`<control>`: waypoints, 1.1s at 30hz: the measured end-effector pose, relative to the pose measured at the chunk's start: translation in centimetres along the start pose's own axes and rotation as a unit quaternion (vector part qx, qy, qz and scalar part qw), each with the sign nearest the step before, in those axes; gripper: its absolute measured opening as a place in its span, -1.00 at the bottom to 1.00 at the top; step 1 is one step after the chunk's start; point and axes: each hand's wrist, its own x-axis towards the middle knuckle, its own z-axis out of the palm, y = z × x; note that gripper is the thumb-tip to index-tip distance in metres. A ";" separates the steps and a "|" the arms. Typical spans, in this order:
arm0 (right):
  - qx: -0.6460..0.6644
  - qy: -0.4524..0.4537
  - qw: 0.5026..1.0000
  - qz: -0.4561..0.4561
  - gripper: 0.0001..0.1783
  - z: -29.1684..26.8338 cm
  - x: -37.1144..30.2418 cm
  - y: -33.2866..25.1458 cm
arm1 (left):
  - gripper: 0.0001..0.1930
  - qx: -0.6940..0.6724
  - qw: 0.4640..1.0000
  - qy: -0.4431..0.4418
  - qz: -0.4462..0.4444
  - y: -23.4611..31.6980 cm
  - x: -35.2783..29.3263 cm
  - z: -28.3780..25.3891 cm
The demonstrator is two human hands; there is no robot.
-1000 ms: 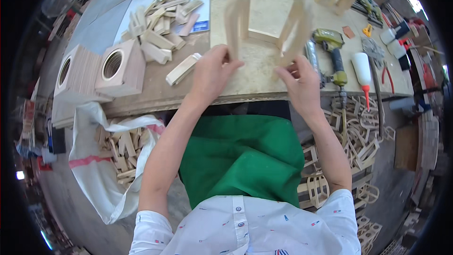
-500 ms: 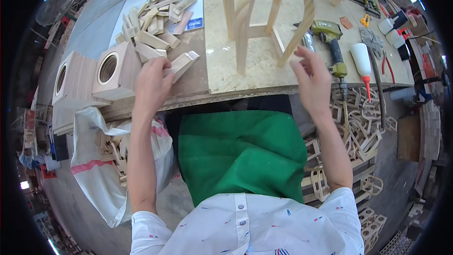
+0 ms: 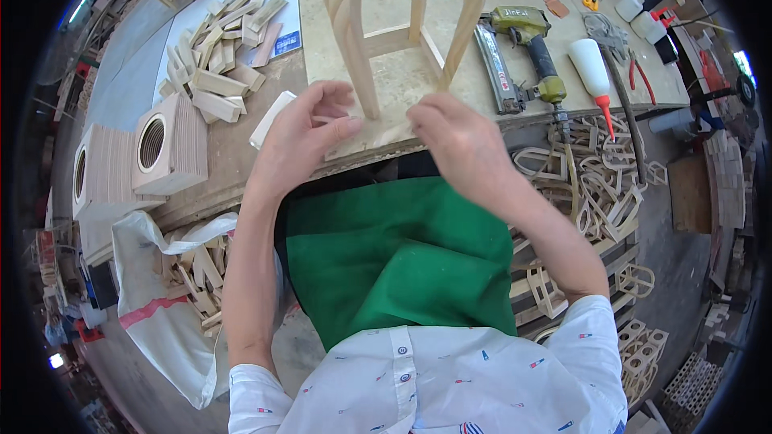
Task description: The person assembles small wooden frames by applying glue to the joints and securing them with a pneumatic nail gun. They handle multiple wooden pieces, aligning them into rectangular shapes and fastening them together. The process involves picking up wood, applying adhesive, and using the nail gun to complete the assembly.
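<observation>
At the bench's front edge, my left hand [image 3: 310, 130] is held with curved fingers apart from the thumb. A pale wooden block [image 3: 272, 119] lies beside it, partly hidden by the hand. My right hand [image 3: 460, 138] has its fingers pinched together, close to the foot of an arched wooden frame [image 3: 351, 40] standing on the bench. A blurred pale strip [image 3: 392, 135] shows between the hands; whether the right fingers hold it is unclear. Behind the left hand lies a heap of small wooden blocks [image 3: 221, 52].
An olive nail gun [image 3: 523, 24] lies right of the frame, near a white glue bottle [image 3: 589, 68] and red pliers [image 3: 641, 80]. Wooden boxes with round holes [image 3: 170, 149] stand at left. Below are a white sack [image 3: 153, 329] of offcuts and piled wooden frames [image 3: 611, 217].
My view has swung to the right. My left hand has moved right, off the wooden block; my right hand has come inward and lower, so both hands are now closer together.
</observation>
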 end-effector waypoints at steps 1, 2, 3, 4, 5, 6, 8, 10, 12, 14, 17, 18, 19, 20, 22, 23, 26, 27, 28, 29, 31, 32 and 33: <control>-0.018 -0.005 1.000 0.008 -0.87 -0.3 0.3 0.9 | -0.66 0.036 0.999 -0.012 0.016 0.0 0.9 0.1; -0.037 -0.016 0.999 0.015 -0.87 -0.5 0.5 1.6 | -0.66 0.072 0.997 -0.025 0.032 0.1 1.7 0.3; -0.054 -0.025 0.998 0.024 -0.88 -0.6 0.6 2.3 | -0.66 0.111 0.992 -0.039 0.049 0.2 2.3 0.5; -0.070 -0.034 0.996 0.033 -0.89 -0.6 0.7 3.0 | -0.67 0.094 0.994 -0.055 0.023 0.1 2.8 0.7; -0.080 -0.030 0.996 0.018 -0.89 -0.7 0.9 3.4 | -0.68 0.076 0.995 -0.070 -0.003 -0.2 3.3 0.8; -0.087 -0.026 0.996 0.009 -0.89 -0.6 1.0 3.7 | -0.69 0.062 0.993 -0.091 -0.033 -0.5 3.7 1.0; -0.100 -0.018 0.995 0.009 -0.89 -0.6 1.2 4.3 | -0.70 0.055 0.995 -0.086 -0.003 -0.9 4.1 1.7; -0.111 -0.020 0.994 0.016 -0.89 -0.8 1.5 4.9 | -0.71 0.046 0.996 -0.080 0.010 -1.0 3.9 2.5; -0.107 -0.020 0.994 0.024 -0.89 -0.3 1.3 5.9 | -0.70 0.030 0.997 -0.072 0.015 -1.0 4.2 3.7; -0.091 -0.032 0.995 0.031 -0.89 0.2 0.8 6.4 | -0.69 -0.013 0.997 -0.078 0.021 -1.8 4.3 4.0; -0.073 -0.039 0.995 0.048 -0.89 0.7 0.2 6.6 | -0.67 0.009 0.995 -0.092 0.026 -2.0 4.5 3.8; -0.069 -0.031 0.996 0.046 -0.89 1.0 0.2 6.7 | -0.66 0.032 0.994 -0.099 0.028 -1.8 4.6 3.8; -0.065 -0.023 0.997 0.044 -0.88 1.3 0.2 6.9 | -0.66 0.035 0.994 -0.095 0.034 -1.8 4.6 3.9; -0.062 -0.015 0.997 0.042 -0.88 1.5 0.3 7.0 | -0.66 0.038 0.994 -0.092 0.040 -1.8 4.6 4.0; -0.068 -0.033 0.996 0.053 -0.87 1.6 0.6 6.7 | -0.66 0.042 0.994 -0.089 0.040 -1.6 4.8 4.3; -0.072 -0.042 0.995 0.059 -0.86 1.6 0.7 6.6 | -0.65 0.044 0.994 -0.091 0.032 -1.4 4.8 4.4; -0.070 -0.044 0.994 0.065 -0.85 1.8 0.9 6.6 | -0.64 0.058 0.993 -0.101 0.029 -1.5 5.2 4.3; -0.067 -0.039 0.995 0.057 -0.87 1.9 0.9 6.6 | -0.64 0.063 0.992 -0.104 0.030 -1.6 5.4 4.2; -0.064 -0.035 0.996 0.050 -0.88 2.0 0.9 6.7 | -0.64 0.061 0.992 -0.105 0.040 -1.6 5.5 4.3; -0.061 -0.030 0.997 0.043 -0.88 2.0 0.9 6.7 | -0.64 0.058 0.991 -0.106 0.050 -1.7 5.6 4.4; -0.062 -0.039 0.996 0.049 -0.86 2.0 0.9 6.7 | -0.64 0.055 0.990 -0.113 0.062 -1.9 5.7 4.4; -0.062 -0.044 0.996 0.051 -0.85 1.9 1.0 6.7 | -0.65 0.055 0.989 -0.120 0.065 -2.0 5.9 4.2; -0.058 -0.036 0.997 0.045 -0.85 2.0 0.9 6.8 | -0.65 0.053 0.988 -0.127 0.066 -2.2 6.0 4.1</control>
